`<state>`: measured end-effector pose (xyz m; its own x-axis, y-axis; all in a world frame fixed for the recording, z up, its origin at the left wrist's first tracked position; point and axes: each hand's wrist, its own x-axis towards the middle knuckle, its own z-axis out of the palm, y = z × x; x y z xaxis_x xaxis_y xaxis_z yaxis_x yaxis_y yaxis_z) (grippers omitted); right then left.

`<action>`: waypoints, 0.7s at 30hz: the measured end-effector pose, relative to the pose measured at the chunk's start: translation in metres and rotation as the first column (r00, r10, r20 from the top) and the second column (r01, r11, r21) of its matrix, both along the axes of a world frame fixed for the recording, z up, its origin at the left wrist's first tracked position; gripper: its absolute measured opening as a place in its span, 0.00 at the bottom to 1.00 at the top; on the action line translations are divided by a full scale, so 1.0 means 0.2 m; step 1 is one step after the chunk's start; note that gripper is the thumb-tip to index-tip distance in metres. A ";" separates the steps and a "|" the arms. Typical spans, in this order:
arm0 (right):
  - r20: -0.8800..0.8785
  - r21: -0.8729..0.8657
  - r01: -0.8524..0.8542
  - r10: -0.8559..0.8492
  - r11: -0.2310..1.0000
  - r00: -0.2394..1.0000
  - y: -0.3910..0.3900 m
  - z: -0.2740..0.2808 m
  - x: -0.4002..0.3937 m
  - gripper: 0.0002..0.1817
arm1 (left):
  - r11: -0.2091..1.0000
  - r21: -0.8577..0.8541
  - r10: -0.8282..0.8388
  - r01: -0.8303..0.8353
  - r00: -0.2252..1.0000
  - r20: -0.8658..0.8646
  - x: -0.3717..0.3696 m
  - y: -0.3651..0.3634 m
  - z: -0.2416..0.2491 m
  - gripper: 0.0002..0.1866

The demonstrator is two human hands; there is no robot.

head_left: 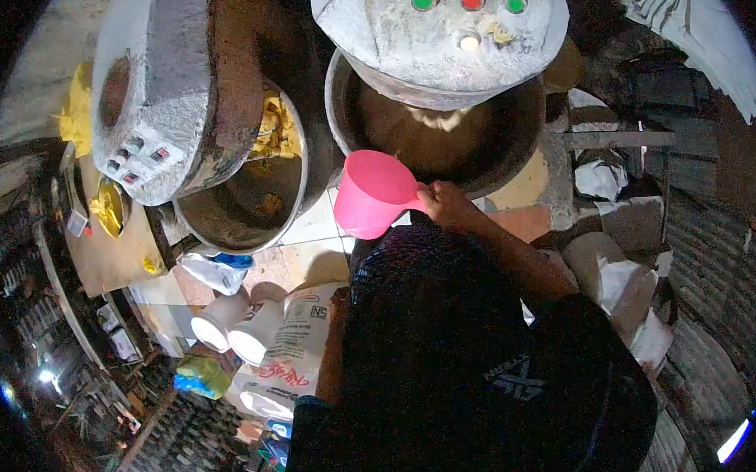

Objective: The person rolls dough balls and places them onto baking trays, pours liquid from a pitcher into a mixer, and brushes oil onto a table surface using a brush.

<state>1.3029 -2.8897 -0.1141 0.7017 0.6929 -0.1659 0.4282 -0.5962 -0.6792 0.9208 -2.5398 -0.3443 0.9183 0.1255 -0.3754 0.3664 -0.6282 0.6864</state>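
My right hand (442, 203) is closed around the handle of a pink dipper (372, 188). The dipper is held up by the front rim of a large mixing bowl (337, 117), its wide opening facing upward. What it contains, if anything, I cannot make out. The bowl stands under a white-grey mixer head (438, 36) with green and red buttons; its inside looks brown and shaded. Low on the left, my left hand (337, 307) hangs beside a printed white sack (303, 331). Its fingers are mostly hidden by my dark clothing.
A second mixer (157, 93) stands at left, with yellow dough-like material (276, 126) in its bowl (298, 205). Two white buckets (217, 320) are near the sack. A board (109, 250) holds a yellow-filled bowl (109, 207). White bags (602, 176) lie at right by a corrugated wall (723, 248).
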 end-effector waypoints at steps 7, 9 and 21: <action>-0.072 0.013 0.003 -0.002 1.000 0.997 0.01 0.04 0.03 0.15 | 0.938 -0.156 0.236 -0.310 0.899 -0.370 0.15 -0.10 0.30 0.14; -0.209 0.020 0.058 -0.052 0.998 0.976 0.02 0.08 0.04 0.15 | 0.978 -0.069 0.162 -0.197 0.925 -0.343 0.14 -0.07 0.27 0.14; 0.017 0.137 0.062 -0.065 0.989 0.998 0.02 -0.03 -0.01 0.15 | 0.991 0.001 0.131 -0.135 0.961 -0.242 -0.02 0.00 -0.01 0.14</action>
